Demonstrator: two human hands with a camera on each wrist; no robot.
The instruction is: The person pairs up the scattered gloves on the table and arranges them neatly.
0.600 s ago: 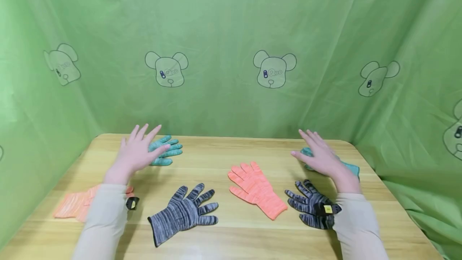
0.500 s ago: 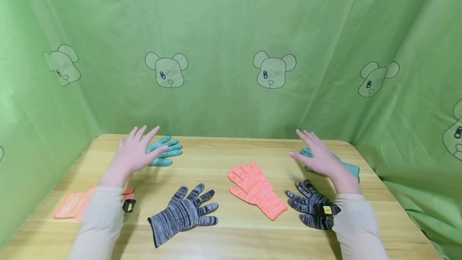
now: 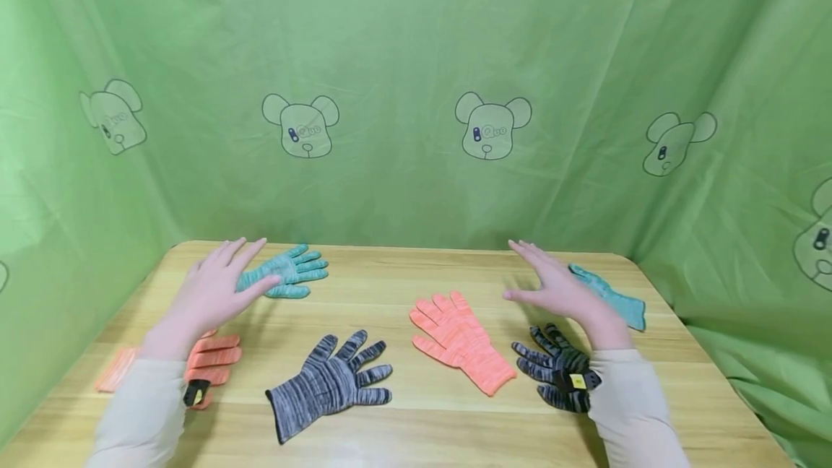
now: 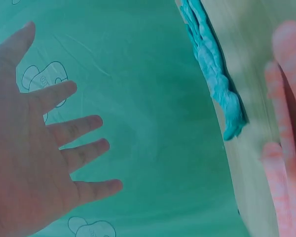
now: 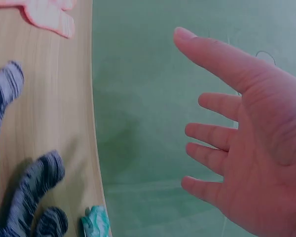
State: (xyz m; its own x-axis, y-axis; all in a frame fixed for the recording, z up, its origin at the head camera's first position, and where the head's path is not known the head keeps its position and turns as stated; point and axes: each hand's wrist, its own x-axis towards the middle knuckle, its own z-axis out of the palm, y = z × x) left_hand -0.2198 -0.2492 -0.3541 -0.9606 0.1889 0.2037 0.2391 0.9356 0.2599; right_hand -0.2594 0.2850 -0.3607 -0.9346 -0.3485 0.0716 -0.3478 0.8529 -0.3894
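Lying apart on the wooden surface (image 3: 416,435) in the head view, six knitted gloves make up three colours, two of each. One teal glove (image 3: 286,271) is near the far left corner, the other teal glove (image 3: 614,300) inside the far right corner. A coral glove (image 3: 214,357) sits toward the left edge, partly under a sleeve, and a second coral glove (image 3: 463,341) right of the middle. The grey striped glove (image 3: 331,381) lies toward the near side, the darker striped glove (image 3: 552,365) toward the right edge. No two matching gloves are together and none is gripped, so I judge the handling of them unstarted, with all six left to deal with. The left hand (image 3: 206,296) and right hand (image 3: 564,296) reach forward over the surface, thumbs turned inward.

From the left wrist, the left hand shows its fingers long and spread wide, palm bare, well apart from the teal glove along the surface's edge; coral fingers show at the right.

From the right wrist, the right hand's thumb stretches out, its fingers parted and holding nothing; striped, coral and teal bits show by the surface's edge.
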